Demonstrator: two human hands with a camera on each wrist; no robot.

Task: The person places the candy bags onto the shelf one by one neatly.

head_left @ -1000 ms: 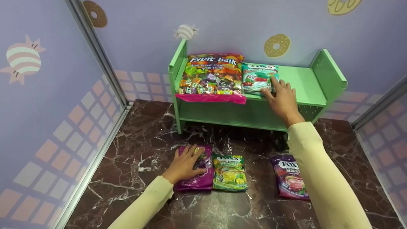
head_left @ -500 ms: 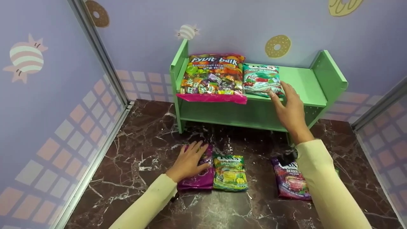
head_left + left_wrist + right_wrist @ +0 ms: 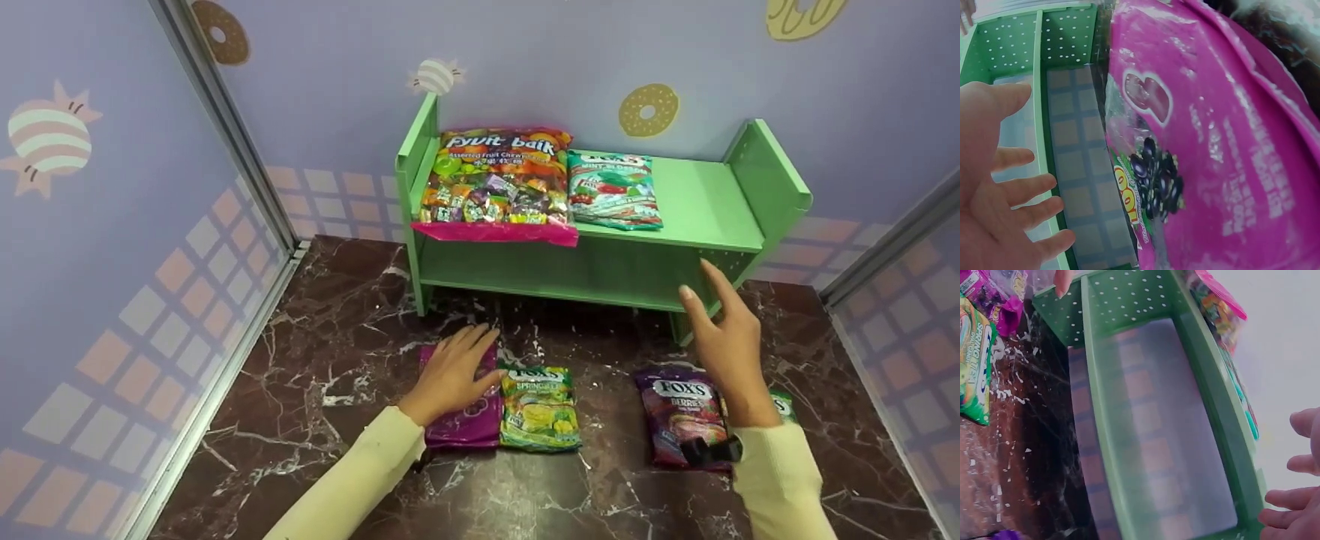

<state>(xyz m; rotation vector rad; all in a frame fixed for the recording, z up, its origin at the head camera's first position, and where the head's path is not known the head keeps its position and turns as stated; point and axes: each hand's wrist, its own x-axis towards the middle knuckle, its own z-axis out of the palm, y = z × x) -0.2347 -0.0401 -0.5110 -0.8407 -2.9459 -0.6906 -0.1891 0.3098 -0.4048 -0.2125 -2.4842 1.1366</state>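
Observation:
My left hand is over a purple candy bag on the floor, fingers stretched out. In the left wrist view the palm and fingers are spread beside the purple bag, which shows a picture of dark grapes. Touching that bag's right side lies a green and yellow Fox's Spring Tea bag. My right hand hangs in the air before the green shelf, thumb and forefinger apart, holding nothing. Under its wrist lies a purple Fox's Berries bag. Another green bag is mostly hidden by the right arm.
On the upper board, a large Fyvit Baik bag lies at the left, its pink edge overhanging the front. A teal Fox's mint bag is beside it. The shelf's lower board is below. Walls flank both sides.
My right hand has left the teal mint bag on the shelf and come down and toward me. My left hand has shifted slightly up and right over the purple bag.

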